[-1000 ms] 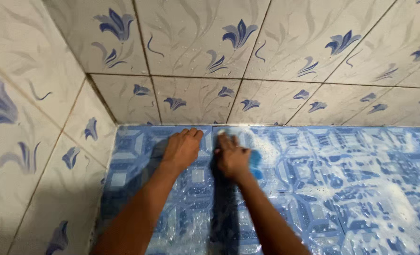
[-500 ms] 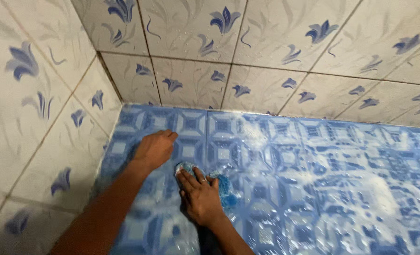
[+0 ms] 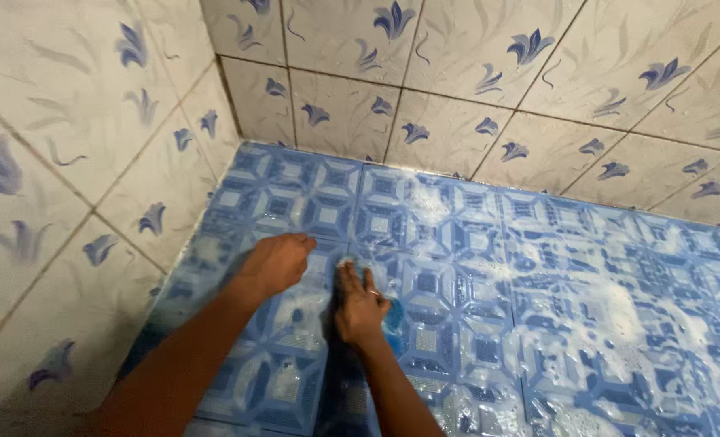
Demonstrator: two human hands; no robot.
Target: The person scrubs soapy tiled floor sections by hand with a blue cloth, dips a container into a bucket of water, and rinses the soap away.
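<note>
Right hand (image 3: 360,307) presses a blue sponge (image 3: 394,317) onto the soapy blue floor tiles (image 3: 538,307); left hand (image 3: 275,263) rests loosely curled, empty.

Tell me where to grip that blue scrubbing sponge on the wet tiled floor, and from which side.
Probably from above, palm flat on top, as the right hand now covers the blue scrubbing sponge. It lies low against the soapy blue patterned floor tiles; only its right edge shows, so fingers could curl over there. The left hand rests apart.

We see through a single head-worn camera, looking steeply down and forward from close above into the left corner where the blue patterned floor tiles (image 3: 473,267) meet the flower-printed wall tiles (image 3: 457,89).
</note>
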